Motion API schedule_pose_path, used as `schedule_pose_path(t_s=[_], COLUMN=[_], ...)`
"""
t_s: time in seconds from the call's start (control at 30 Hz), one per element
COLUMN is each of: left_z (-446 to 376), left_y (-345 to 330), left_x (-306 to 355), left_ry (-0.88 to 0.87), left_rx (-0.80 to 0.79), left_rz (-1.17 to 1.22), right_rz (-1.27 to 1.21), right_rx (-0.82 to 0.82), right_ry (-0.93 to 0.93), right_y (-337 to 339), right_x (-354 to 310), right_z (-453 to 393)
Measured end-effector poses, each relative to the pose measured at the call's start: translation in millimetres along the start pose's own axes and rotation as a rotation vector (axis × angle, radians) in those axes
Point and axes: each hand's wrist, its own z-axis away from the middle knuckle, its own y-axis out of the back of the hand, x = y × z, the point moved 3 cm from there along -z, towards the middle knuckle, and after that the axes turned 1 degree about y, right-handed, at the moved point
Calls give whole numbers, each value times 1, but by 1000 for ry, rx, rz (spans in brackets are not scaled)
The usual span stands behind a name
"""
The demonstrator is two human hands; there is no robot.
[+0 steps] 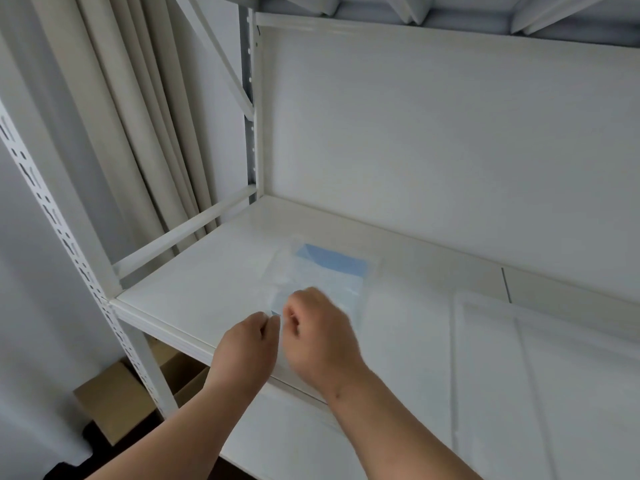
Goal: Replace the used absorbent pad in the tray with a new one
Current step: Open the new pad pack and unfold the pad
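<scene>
White shelving (194, 289) carries the packaged blue pad (325, 271) at centre, tray (460, 341) at four o'clock. Left hand (247, 348) and right hand (320, 329) pinch the wrapper's near edge; peel apart evenly, pad kept flat.

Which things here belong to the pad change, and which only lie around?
For the job: packaged blue pad, pinched by left hand and right hand; white tray.
Lying about: cardboard boxes, curtain.
</scene>
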Motion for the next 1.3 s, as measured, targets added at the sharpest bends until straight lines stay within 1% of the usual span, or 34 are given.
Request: schedule_pose_path(t_s=[0.07, 0.1, 0.17, 0.2, 0.3, 0.37, 0.47, 0.6, 0.67, 0.73, 0.8, 0.83, 0.9, 1.0, 1.07, 1.13, 1.2, 1.23, 1.3], left_z=[0, 0, 0, 0, -2, -1, -1, -7, -12, -16, -20, -23, -28, -32, -34, -38, -43, -44, -48], left_y=[-1, 0, 3, 4, 3, 2, 3, -2, -6, -11, -16, -18, -18, -19, -17, -14, -8, -4, 2], left_x=[1, 0, -3, -5, -9, -7, -5, 0, 2, 1, 0, -1, 1, 3, 2, 3, 5, 7, 14], left_ry=[20, 34, 51, 55, 69, 84, 87, 64, 77, 140, 215, 249, 308, 346, 368, 377, 361, 337, 285], left_rx=[-10, 0, 24, 17, -47, -98, -139, -165, -211, -297, -369, -372, -349, -309, -303, -288, -256, -243, -226], left_rz=[80, 114, 133, 124, 112, 129, 107, 47, 55, 124, 212, 253, 327, 460, 577, 664, 685, 681, 648], right_rz=[-17, 14, 131, 194, 367, 429, 484, 573, 467, 286, 211, 207, 244, 204, 230, 245, 288, 312, 260], right_rx=[-270, -361, -453, -443, -331, -296, -326, -390, -354, -293, -330, -365, -385, -450, -506, -501, -468, -491, -587], right_ry=[-120, -194, -257, -266, -270, -311, -358, -336, -409, -534, -555, -558, -485, -392, -333, -302, -273, -262, -287], right_y=[-18, -26, -39, -42, -43, -40, -42, -44, -43, -44, -49, -48, -39, -17, -6, 1, 3, 4, 1], right_x=[1, 9, 25, 32, 45, 53, 61, 69, 75, 78, 74, 69, 53, 31, 23, 24, 28, 29, 31], right_z=[1, 0, -1, -2, -9, -16, -27, -39, -44, -45, -45, -45, -48, -56, -61, -63, -62, -60, -54])
